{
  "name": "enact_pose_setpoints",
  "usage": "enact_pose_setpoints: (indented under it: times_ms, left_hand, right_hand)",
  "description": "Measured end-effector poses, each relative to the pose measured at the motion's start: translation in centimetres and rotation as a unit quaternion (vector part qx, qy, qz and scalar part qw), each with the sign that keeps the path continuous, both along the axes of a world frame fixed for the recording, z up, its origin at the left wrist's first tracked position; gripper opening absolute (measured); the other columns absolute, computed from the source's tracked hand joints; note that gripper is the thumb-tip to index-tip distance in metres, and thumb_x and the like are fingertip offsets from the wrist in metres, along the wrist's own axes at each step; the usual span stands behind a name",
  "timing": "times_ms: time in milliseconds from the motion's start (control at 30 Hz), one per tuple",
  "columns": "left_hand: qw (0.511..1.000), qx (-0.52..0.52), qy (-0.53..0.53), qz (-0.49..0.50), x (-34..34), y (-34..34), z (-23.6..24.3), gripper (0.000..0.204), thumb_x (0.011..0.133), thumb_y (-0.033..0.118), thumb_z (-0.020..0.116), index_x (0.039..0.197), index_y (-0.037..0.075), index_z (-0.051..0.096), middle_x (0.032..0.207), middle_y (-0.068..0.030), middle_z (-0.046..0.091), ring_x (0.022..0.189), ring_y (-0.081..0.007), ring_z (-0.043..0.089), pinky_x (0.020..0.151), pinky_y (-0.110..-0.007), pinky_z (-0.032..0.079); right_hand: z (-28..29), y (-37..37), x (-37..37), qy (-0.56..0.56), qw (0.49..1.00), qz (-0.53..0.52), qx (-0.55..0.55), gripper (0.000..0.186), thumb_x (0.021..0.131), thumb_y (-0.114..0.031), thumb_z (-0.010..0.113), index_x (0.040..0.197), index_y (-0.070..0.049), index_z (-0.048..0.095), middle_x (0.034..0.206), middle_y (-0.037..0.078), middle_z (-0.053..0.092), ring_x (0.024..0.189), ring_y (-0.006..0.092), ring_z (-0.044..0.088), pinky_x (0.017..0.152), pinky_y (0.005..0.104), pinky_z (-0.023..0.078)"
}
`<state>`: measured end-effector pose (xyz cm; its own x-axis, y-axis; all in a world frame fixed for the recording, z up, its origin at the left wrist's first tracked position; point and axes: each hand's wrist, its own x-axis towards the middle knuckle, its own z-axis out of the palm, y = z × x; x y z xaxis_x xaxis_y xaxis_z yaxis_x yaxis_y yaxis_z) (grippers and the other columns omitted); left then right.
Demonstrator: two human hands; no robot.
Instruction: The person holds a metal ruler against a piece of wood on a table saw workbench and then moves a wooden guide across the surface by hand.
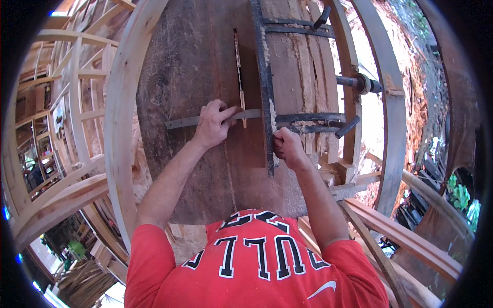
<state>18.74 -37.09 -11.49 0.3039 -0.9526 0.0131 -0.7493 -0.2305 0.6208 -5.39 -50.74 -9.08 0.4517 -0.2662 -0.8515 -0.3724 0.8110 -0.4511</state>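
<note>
My left hand (213,123) pinches a thin grey metal ruler (184,123) that lies crosswise on the worn wooden saw table (190,169). The ruler passes over the narrow blade slot (238,56), and its right end meets the long dark metal fence (264,87). In that slot a thin saw blade (242,97) shows edge-on, close to my left fingertips. My right hand (290,149) is closed at the fence's right side, by its near end; its fingertips are partly hidden. Just beyond it runs the fence's near slotted arm (308,119), with a clamp handle (347,127).
A second slotted arm with a clamp handle (322,18) sits farther off. Right of the table, a metal shaft with a pulley (363,83) sticks out. Sawdust coats the boards (303,61). Wooden frames (77,77) stand at left; long planks (411,246) lie at lower right.
</note>
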Motion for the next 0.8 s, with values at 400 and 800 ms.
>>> enact_pose_setpoints:
  times_ms: [400, 800]
  left_hand:
    - [1.0, -0.011, 0.003, 0.002, 0.0, 0.2, -0.1, 0.043, 0.081, 0.014, 0.082, 0.123, 0.02, 0.078, 0.107, -0.0103, 0.063, 0.105, -0.033, 0.061, 0.092, -0.047, 0.047]
    - [0.999, -0.016, 0.035, 0.006, -0.2, -0.4, -0.4, 0.039, 0.082, 0.015, 0.082, 0.121, 0.016, 0.079, 0.107, -0.0116, 0.064, 0.104, -0.0344, 0.062, 0.091, -0.047, 0.048]
  right_hand:
    - [4.3, -3.6, 0.1, -0.055, 0.869, 0.135, -0.473, 0.043, 0.1, -0.029, 0.048, 0.063, -0.007, 0.048, 0.058, 0.004, 0.042, 0.053, 0.0162, 0.045, 0.052, 0.0366, 0.031]
    - [18.7, -16.7, 5.1, -0.069, 0.846, 0.006, -0.529, 0.035, 0.101, -0.031, 0.062, 0.08, -0.004, 0.065, 0.067, 0.001, 0.055, 0.06, 0.0093, 0.05, 0.057, 0.0271, 0.038]
